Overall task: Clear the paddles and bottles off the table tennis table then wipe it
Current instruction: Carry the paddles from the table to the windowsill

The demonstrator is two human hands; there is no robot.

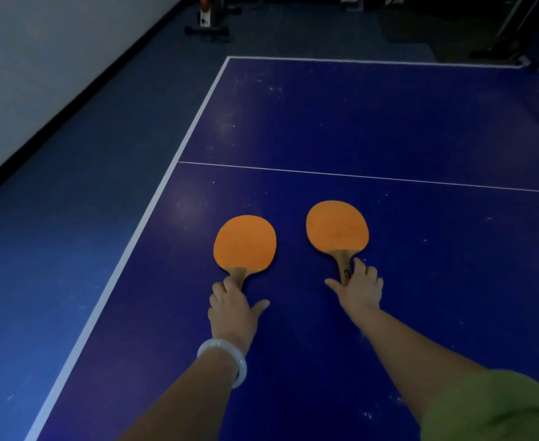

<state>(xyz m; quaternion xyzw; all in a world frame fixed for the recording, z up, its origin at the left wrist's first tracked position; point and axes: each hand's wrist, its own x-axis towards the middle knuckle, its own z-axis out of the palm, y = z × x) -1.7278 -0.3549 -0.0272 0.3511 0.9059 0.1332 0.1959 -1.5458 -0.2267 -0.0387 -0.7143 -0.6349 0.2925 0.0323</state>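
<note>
Two paddles lie flat on the matte blue table tennis table (pixel 389 128), near its white-edged left side, each with a round orange rubber face and a wooden handle. My left hand (pixel 233 308) curls its fingers over the left paddle (pixel 245 242) handle, thumb splayed. My right hand (pixel 358 288) touches the right paddle (pixel 337 226) handle, fingers loosely spread. A pale smooth bangle (pixel 226 361) circles my left wrist. Pale specks dot the tabletop.

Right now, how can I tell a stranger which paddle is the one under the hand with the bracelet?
Start at the blue table and its white side line on the left. Two orange paddles lie near the person; take the left paddle, nearer that line. Unlike the right paddle, the left hand wearing a white bracelet touches its handle.
</note>
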